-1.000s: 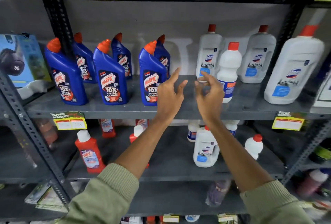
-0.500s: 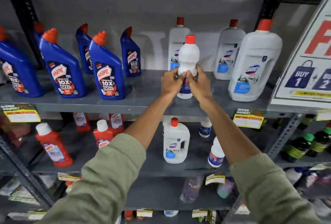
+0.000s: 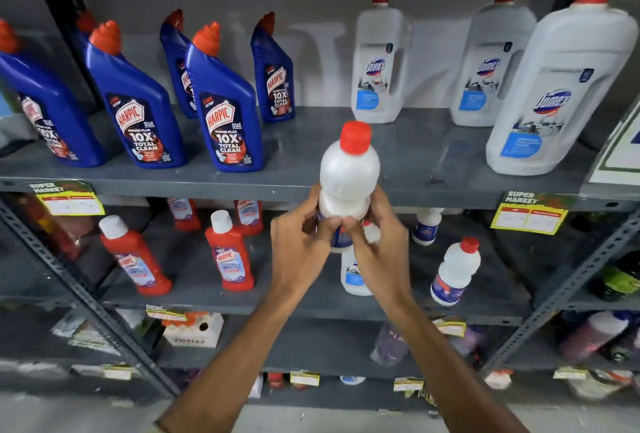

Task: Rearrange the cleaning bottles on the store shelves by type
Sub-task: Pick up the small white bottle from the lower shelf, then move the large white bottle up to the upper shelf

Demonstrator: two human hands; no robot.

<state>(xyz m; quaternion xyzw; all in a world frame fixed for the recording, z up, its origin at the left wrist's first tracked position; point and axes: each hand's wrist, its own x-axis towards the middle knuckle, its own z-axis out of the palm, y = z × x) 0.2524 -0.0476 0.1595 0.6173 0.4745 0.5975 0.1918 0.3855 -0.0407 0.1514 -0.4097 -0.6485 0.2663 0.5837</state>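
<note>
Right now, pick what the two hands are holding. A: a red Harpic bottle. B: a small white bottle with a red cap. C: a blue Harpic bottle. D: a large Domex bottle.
B: both the left hand and the right hand grip the small white bottle in front of the upper shelf edge, its red cap upward.

Held bottle's label [image 3: 341, 237] hidden behind fingers, bottom-shelf bottles [image 3: 389, 346] blurred

Small white bottle [image 3: 349, 176], red cap, blue label: upright, off the shelf, in front of the upper shelf edge.
</note>
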